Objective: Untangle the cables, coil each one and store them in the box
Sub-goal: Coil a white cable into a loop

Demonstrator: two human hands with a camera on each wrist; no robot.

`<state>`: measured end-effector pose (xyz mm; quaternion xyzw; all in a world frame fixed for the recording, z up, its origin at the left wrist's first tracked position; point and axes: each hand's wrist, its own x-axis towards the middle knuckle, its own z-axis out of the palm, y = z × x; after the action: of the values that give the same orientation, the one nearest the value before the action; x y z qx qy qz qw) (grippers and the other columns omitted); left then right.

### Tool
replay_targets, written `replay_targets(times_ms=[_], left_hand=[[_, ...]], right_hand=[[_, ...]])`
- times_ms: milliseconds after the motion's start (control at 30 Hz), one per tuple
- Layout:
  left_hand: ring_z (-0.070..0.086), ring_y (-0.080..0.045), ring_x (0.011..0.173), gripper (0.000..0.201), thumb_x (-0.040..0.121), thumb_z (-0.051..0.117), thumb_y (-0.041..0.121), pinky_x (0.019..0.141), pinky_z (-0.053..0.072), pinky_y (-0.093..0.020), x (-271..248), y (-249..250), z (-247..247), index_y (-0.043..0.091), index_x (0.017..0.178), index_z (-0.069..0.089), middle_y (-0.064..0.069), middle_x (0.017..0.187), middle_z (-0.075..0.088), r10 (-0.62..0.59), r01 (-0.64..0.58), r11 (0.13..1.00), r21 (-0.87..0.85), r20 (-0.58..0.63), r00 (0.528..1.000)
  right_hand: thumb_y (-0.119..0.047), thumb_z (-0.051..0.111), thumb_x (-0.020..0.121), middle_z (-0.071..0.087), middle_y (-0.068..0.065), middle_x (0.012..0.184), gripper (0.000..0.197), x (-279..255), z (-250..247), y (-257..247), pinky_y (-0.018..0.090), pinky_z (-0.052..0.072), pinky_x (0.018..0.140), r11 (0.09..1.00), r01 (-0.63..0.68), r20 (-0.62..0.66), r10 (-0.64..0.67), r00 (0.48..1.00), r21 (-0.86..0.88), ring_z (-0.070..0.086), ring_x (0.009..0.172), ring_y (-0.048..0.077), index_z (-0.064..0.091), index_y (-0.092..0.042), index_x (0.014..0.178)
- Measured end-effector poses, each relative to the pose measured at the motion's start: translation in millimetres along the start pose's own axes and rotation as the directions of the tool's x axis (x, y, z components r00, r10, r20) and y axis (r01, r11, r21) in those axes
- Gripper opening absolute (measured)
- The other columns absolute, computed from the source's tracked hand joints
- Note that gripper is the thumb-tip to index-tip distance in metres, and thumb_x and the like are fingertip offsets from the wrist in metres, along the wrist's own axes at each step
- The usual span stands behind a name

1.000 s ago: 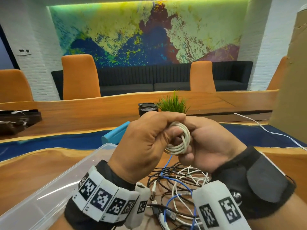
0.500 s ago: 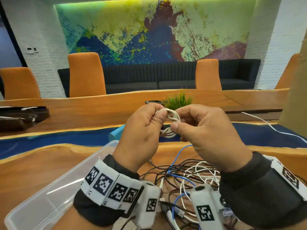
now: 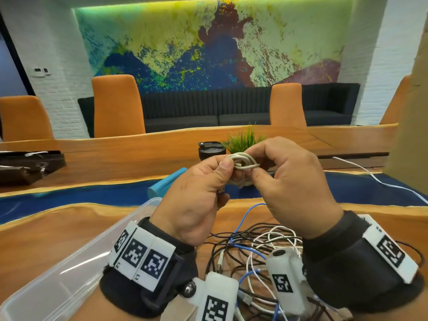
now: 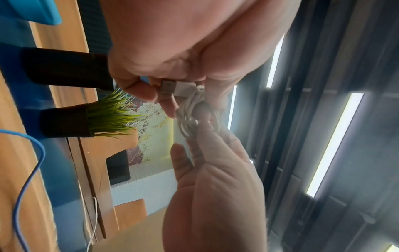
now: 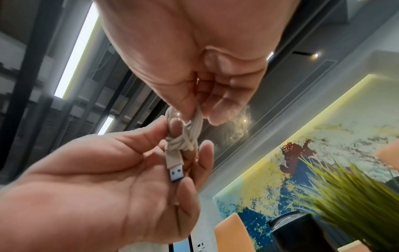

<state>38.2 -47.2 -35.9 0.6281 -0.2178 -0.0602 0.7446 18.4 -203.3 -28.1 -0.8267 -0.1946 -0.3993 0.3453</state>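
Box (image 3: 76, 269), clear plastic, sat on the wood bench (image 3: 46, 232) at far left. Left hand (image 3: 196, 200) had fingers (image 3: 225, 169) curled, pinching one end of the white cable (image 3: 243, 163), held up in the air betw. both hands. Cable was a small tight coil w/ a wrap round its middle, long axis roughly left-right; its USB plug (image 5: 175, 172) hung down toward the left palm. Right hand (image 3: 289, 191) pinched the coil's other end w/ thumb & forefinger. Tangled cables (image 3: 257, 249) lay below on the bench.
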Motion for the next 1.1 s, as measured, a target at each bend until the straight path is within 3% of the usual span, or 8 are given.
replay_targets(times_ms=[200, 333, 467, 633, 833, 933, 1000, 1100], left_hand=[[0.056, -0.009, 0.089, 0.028, 0.087, 0.054, 0.035, 0.076, 0.038, -0.033, 0.2, 0.1, -5.0, 0.019, 0.106, 0.066, 0.004, 0.092, 0.069, -0.058, 0.062, 0.996, -0.068, 0.068, 0.996], [0.055, -0.011, 0.093, 0.029, 0.086, 0.055, 0.035, 0.076, 0.039, -0.034, -0.2, -0.8, -3.8, 0.020, 0.108, 0.066, 0.003, 0.095, 0.067, -0.079, 0.088, 0.990, -0.114, 0.080, 0.994], [0.057, -0.009, 0.090, 0.021, 0.084, 0.059, 0.037, 0.075, 0.041, -0.033, -0.3, -2.4, 1.1, 0.024, 0.099, 0.066, 0.004, 0.093, 0.066, -0.046, 0.048, 0.989, -0.141, 0.021, 0.999], [0.059, -0.009, 0.085, 0.021, 0.080, 0.062, 0.038, 0.073, 0.041, -0.031, 1.1, -0.1, 0.4, 0.025, 0.094, 0.071, 0.006, 0.082, 0.068, 0.036, -0.051, 0.986, -0.159, -0.098, 0.995], [0.058, -0.022, 0.103, 0.029, 0.081, 0.062, 0.038, 0.088, 0.039, -0.041, -0.4, 1.3, 2.5, 0.022, 0.103, 0.073, 0.000, 0.100, 0.071, 0.082, -0.102, 0.976, -0.192, -0.113, 0.990], [0.059, -0.015, 0.100, 0.025, 0.083, 0.060, 0.038, 0.082, 0.040, -0.035, -1.7, 1.5, 5.4, 0.026, 0.099, 0.073, 0.004, 0.100, 0.072, 0.101, -0.122, 0.973, -0.198, -0.111, 0.989], [0.059, -0.017, 0.103, 0.026, 0.083, 0.060, 0.038, 0.085, 0.040, -0.037, -2.4, 0.3, 7.3, 0.025, 0.102, 0.073, 0.002, 0.103, 0.072, 0.114, -0.137, 0.967, -0.213, -0.114, 0.987], [0.057, -0.024, 0.109, 0.032, 0.083, 0.060, 0.038, 0.091, 0.040, -0.044, -3.0, 1.1, 7.5, 0.020, 0.108, 0.071, -0.004, 0.108, 0.069, 0.117, -0.143, 0.960, -0.240, -0.123, 0.986]], right_hand=[[-0.001, 0.068, 0.081, 0.061, -0.002, 0.090, 0.019, -2.7, 6.1, 3.2, 0.016, 0.045, 0.073, 0.993, 0.090, -0.109, -0.098, 0.989, -0.078, 0.055, 0.083, 0.010, 0.070, -0.014, 0.095], [0.001, 0.068, 0.081, 0.060, -0.004, 0.084, 0.025, -3.1, 9.9, 4.1, 0.020, 0.049, 0.063, 0.999, 0.032, -0.153, -0.027, 0.988, 0.028, 0.058, 0.076, 0.010, 0.059, -0.019, 0.093], [0.014, 0.062, 0.079, 0.055, 0.002, 0.087, 0.024, -3.5, 11.8, 6.5, 0.028, 0.050, 0.064, 0.981, 0.184, -0.189, -0.169, 0.967, 0.064, 0.056, 0.079, 0.016, 0.062, -0.009, 0.086], [0.004, 0.068, 0.083, 0.061, 0.004, 0.095, 0.015, -5.4, 13.8, 5.6, 0.026, 0.052, 0.071, 0.974, 0.226, -0.200, -0.217, 0.955, 0.024, 0.060, 0.089, 0.015, 0.075, -0.008, 0.091], [-0.021, 0.071, 0.084, 0.063, 0.004, 0.102, 0.015, -11.9, 22.3, -8.5, 0.021, 0.056, 0.073, 0.941, 0.054, -0.156, -0.002, 0.988, 0.333, 0.064, 0.097, 0.015, 0.074, -0.011, 0.096], [-0.015, 0.072, 0.085, 0.069, 0.002, 0.101, 0.010, -13.6, 26.1, -14.3, 0.029, 0.056, 0.080, 0.928, 0.018, -0.238, 0.077, 0.968, 0.373, 0.066, 0.097, 0.015, 0.076, -0.011, 0.094], [-0.012, 0.073, 0.085, 0.071, 0.001, 0.100, 0.010, -14.6, 29.1, -17.0, 0.034, 0.058, 0.080, 0.908, 0.013, -0.290, 0.120, 0.949, 0.419, 0.068, 0.097, 0.017, 0.075, -0.010, 0.094], [-0.006, 0.074, 0.083, 0.070, 0.004, 0.104, 0.014, -15.7, 29.0, -20.0, 0.028, 0.057, 0.081, 0.883, 0.031, -0.294, 0.122, 0.948, 0.468, 0.068, 0.099, 0.015, 0.074, -0.009, 0.097]])
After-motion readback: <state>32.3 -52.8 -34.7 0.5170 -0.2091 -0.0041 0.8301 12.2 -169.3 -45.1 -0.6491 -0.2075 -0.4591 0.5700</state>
